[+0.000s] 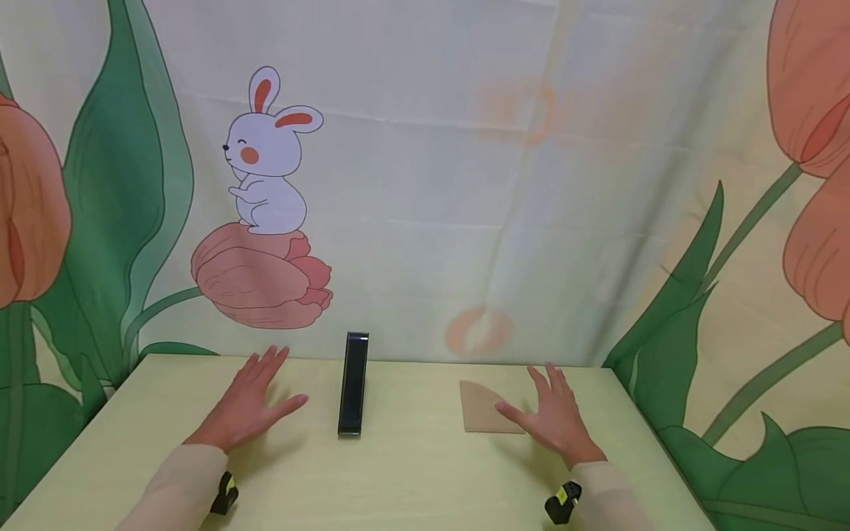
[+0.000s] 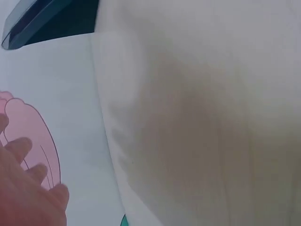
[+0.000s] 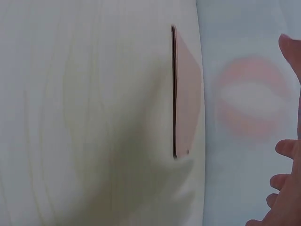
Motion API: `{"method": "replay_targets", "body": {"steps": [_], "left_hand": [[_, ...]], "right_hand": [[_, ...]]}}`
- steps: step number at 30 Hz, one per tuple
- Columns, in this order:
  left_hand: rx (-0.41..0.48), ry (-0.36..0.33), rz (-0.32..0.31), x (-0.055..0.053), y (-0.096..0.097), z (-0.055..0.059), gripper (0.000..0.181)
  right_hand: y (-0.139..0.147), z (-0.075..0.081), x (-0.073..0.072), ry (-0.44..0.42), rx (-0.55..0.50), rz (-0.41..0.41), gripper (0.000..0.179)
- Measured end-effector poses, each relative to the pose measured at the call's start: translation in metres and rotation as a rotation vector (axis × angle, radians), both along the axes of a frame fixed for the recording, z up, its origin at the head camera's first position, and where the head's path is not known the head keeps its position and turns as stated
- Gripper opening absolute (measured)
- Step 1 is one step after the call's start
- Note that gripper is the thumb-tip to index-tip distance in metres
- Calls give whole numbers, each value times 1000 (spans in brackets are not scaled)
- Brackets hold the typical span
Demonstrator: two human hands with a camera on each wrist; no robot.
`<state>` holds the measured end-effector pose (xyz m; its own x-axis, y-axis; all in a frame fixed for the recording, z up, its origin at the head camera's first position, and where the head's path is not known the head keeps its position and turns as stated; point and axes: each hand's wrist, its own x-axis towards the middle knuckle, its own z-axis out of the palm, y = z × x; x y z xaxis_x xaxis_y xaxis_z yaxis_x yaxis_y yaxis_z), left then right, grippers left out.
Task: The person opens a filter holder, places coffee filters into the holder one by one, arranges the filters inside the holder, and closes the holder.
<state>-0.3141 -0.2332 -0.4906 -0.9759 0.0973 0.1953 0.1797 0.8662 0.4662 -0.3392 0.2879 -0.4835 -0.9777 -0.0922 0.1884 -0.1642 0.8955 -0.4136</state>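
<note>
My left hand [image 1: 246, 404] hovers over the left part of the table with fingers spread, holding nothing. To its right is a long, narrow, glossy black object [image 1: 353, 385], its kind unclear; the left wrist view shows its dark end [image 2: 51, 23] at the top left. My right hand [image 1: 554, 417] is also spread, partly covering a flat tan piece [image 1: 479, 409] with one curved side. In the right wrist view this tan piece [image 3: 187, 94] shows a dark line along its near edge, like two thin layers. Some fingertips of my right hand [image 3: 289, 188] appear at that view's right border.
The pale wooden table [image 1: 405, 479] ends at a hanging cloth [image 1: 412, 184] printed with a rabbit and tulips. A small black and yellow device [image 1: 227, 494] is at my left wrist, a similar device [image 1: 563, 503] at my right.
</note>
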Motion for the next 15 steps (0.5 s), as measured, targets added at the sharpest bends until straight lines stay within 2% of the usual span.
{"method": "replay_targets", "body": {"steps": [8, 12, 15], "left_hand": [[265, -91, -82, -6, 6, 2, 97], [378, -99, -109, -11, 12, 1, 93], [453, -77, -140, -16, 18, 0, 91]], "right_hand": [[-37, -15, 3, 12, -189, 33, 104], [-64, -17, 8, 34, -279, 52, 100], [-87, -16, 12, 51, -348, 66, 96]]}}
